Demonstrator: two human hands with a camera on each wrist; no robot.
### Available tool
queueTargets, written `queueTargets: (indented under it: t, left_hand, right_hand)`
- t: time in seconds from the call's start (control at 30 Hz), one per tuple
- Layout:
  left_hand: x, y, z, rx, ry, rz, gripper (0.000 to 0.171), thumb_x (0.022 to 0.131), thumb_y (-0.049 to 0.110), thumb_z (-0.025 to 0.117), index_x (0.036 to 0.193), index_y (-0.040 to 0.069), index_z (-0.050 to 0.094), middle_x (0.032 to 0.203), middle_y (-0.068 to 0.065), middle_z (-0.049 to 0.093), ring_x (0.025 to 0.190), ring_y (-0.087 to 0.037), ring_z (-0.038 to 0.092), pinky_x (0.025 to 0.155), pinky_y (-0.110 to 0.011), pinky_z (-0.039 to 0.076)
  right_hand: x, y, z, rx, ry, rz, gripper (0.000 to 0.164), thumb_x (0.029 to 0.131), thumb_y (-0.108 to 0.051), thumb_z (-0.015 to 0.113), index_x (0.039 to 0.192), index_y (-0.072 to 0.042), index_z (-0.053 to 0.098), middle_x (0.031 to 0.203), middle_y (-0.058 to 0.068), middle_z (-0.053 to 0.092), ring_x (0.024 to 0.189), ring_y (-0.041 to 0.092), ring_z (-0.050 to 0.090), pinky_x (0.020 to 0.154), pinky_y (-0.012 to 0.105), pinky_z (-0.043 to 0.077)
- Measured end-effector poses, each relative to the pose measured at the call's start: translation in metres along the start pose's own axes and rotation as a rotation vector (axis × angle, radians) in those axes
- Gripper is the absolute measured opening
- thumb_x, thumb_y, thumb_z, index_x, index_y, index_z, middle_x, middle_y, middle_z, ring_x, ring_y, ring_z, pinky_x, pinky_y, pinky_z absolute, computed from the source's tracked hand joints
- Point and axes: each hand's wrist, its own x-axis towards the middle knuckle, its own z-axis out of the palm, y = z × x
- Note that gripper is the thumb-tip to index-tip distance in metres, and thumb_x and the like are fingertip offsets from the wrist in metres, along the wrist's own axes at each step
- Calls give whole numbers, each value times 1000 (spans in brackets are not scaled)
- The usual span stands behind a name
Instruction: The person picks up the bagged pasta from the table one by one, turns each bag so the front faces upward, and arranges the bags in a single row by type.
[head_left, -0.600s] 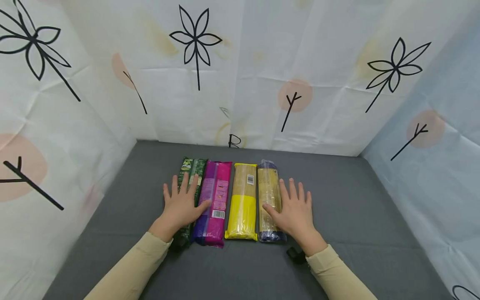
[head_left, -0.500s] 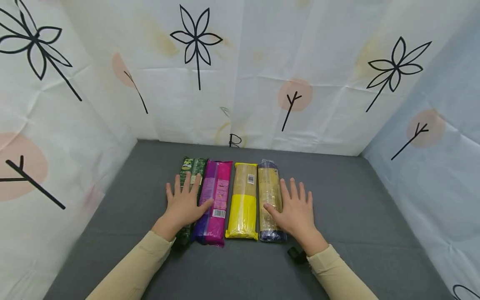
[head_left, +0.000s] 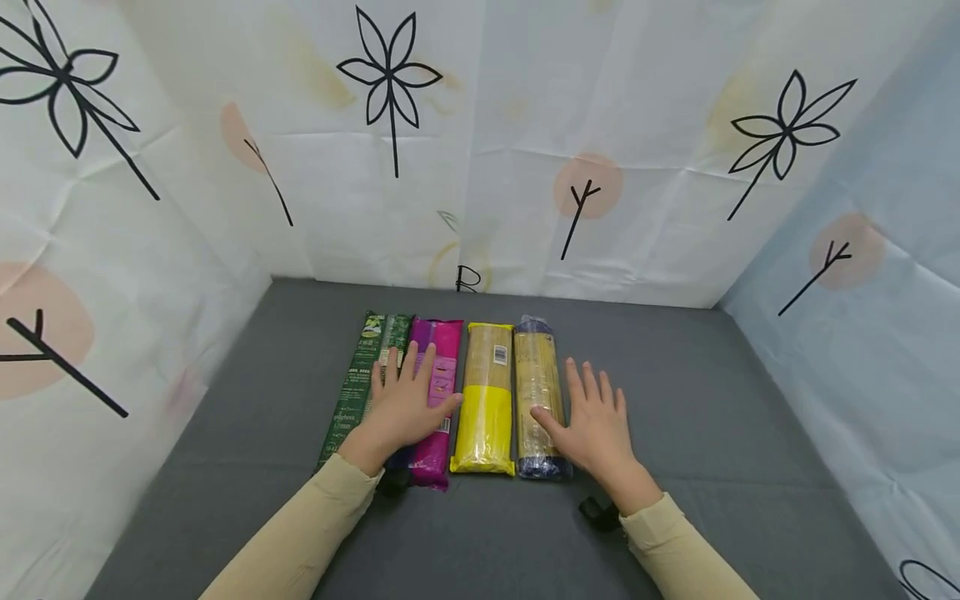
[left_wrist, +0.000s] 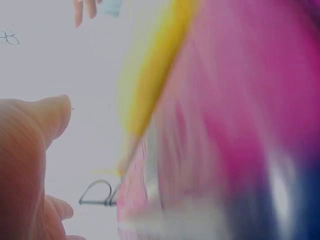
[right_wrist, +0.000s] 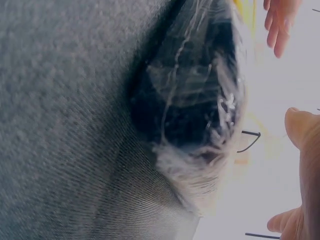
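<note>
Head view: the left hand (head_left: 405, 410) lies palm down above the pink pack (head_left: 444, 375), fingers extended, spread and directed toward the far wall (head_left: 510, 192); its thumb points sideways, tip at the near-side edge of the yellow pack (head_left: 482, 425); it grips nothing. The right hand (head_left: 595, 429) is likewise palm down with fingers straight and fanned, directed away from the person; its thumb overlaps the blue-ended pack (head_left: 538, 375), while its fingers extend beside that pack, over the table (head_left: 712, 417); it grips nothing. Both forearms, in beige sleeves (head_left: 300, 533), enter from the near edge and angle inward; the four packs lie side by side between far wall and person; the green pack (head_left: 351, 408) is outermost on the left, slanted, its near end turned outward and partly covered by the left hand.

Left wrist view: the left thumb projects toward the packs, a gap visible between; the pink pack is blurred and close, the yellow pack beyond it.

Right wrist view: the blue-ended pack shows its clear, crinkled wrapper on the table; the right thumb stands apart from it.
</note>
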Motion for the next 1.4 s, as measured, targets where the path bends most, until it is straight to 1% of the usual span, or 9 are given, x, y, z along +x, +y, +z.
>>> queueTargets:
  t: [0.13,0.27,0.47,0.6,0.77,0.97,1.2,1.27,1.4]
  left_hand:
    - [3,19,9,-13,-35,22,95,88,73,43,157,18,8,160,-15,5,144,-43,-4,110,-63,-3]
    - [5,37,16,-62,-63,40,94,88,73,43,157,19,10,161,-14,7,144,-41,-1,111,-62,2]
    - [16,58,21,-297,-141,103,88,91,70,41,157,22,8,161,-12,5,144,-41,2,110,-63,5]
    - [24,69,21,-390,-167,140,85,93,66,43,157,22,9,161,-10,9,144,-40,8,109,-65,11]
    - [34,83,25,-406,-193,153,82,94,61,47,157,20,12,160,-6,16,144,-35,13,110,-63,13]
    - [45,100,27,-383,-209,144,82,95,56,51,157,16,15,157,-9,24,142,-37,19,112,-60,9]
    - [53,113,28,-307,-235,76,82,94,52,55,156,13,18,149,-11,40,138,-39,26,109,-58,10]
    - [56,116,30,-283,-242,62,82,94,51,56,156,12,19,147,-12,42,137,-39,28,110,-56,14]
    - [64,120,32,-239,-237,75,79,94,44,59,154,6,22,145,-16,44,136,-38,31,112,-52,21]
  right_hand:
    - [-3,6,1,37,-4,7,102,85,-79,38,157,-13,9,157,22,18,141,46,15,109,64,8]
    - [-7,12,3,81,0,4,101,86,-76,42,156,-11,10,155,22,22,140,46,17,110,63,11]
    - [-11,18,1,134,28,-5,98,88,-71,48,156,-10,12,152,24,29,138,45,23,109,63,15]
    - [-12,18,-1,259,-12,1,99,87,-69,51,157,-13,10,154,22,25,138,46,22,105,67,19]
    - [-12,20,-3,468,-108,33,98,88,-63,57,157,-15,7,156,20,19,139,45,22,100,69,28]
    - [-13,21,-4,631,-184,77,98,87,-55,65,156,-14,8,153,22,21,134,45,32,99,61,36]
    - [-12,21,-1,704,-219,158,99,84,-51,70,155,-12,13,149,23,28,125,39,45,91,53,46]
    - [-12,22,1,719,-231,182,99,84,-49,72,155,-12,14,148,23,30,123,37,48,90,52,48]
    - [-12,21,4,736,-250,209,100,81,-44,77,154,-11,17,144,23,34,121,36,49,90,50,48]
